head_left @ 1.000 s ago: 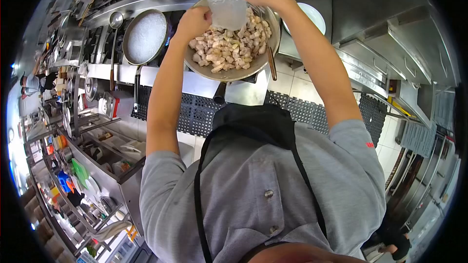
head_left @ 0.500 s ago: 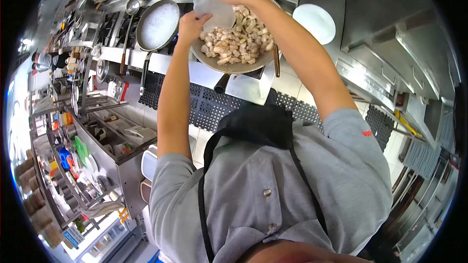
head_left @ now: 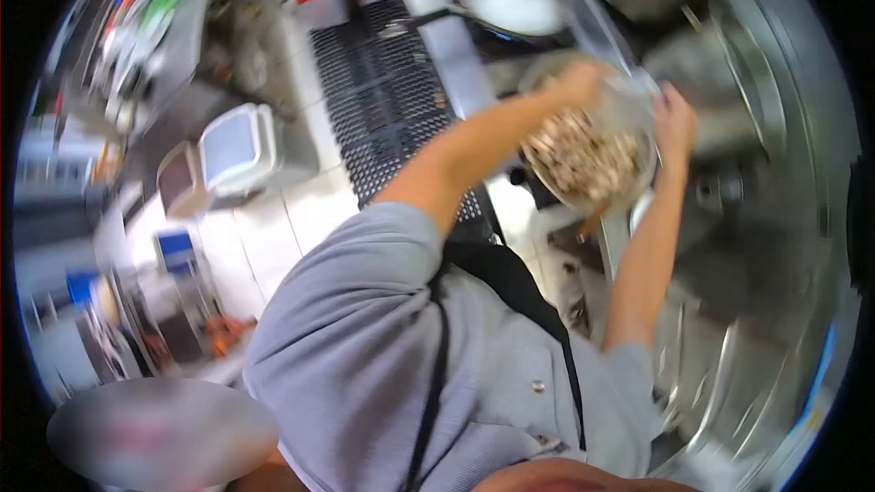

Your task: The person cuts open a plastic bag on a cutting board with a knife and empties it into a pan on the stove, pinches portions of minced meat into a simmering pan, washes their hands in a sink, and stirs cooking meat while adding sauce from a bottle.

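Note:
Chopped pale meat pieces (head_left: 583, 159) fill much of a wide round pan (head_left: 643, 164) on the stove. Over the pan's far side hangs a translucent plastic bag or container (head_left: 627, 102), smeared by motion. My right hand (head_left: 675, 123) is closed on its right edge. On its left side is my left hand (head_left: 581, 84), blurred, with its fingers too smeared to read. A wooden handle (head_left: 592, 221) sticks out at the pan's near edge.
A second pan with white contents (head_left: 513, 0) sits up and to the left. Large pots (head_left: 697, 82) stand behind. A black perforated mat (head_left: 383, 100) lies on the tiled floor, near a lidded bin (head_left: 239, 150). A white plate (head_left: 642, 211) partly shows beside my right forearm.
The whole view has turned and blurred, so the pan and both hands now appear farther right. The translucent item is still between my hands over the pan.

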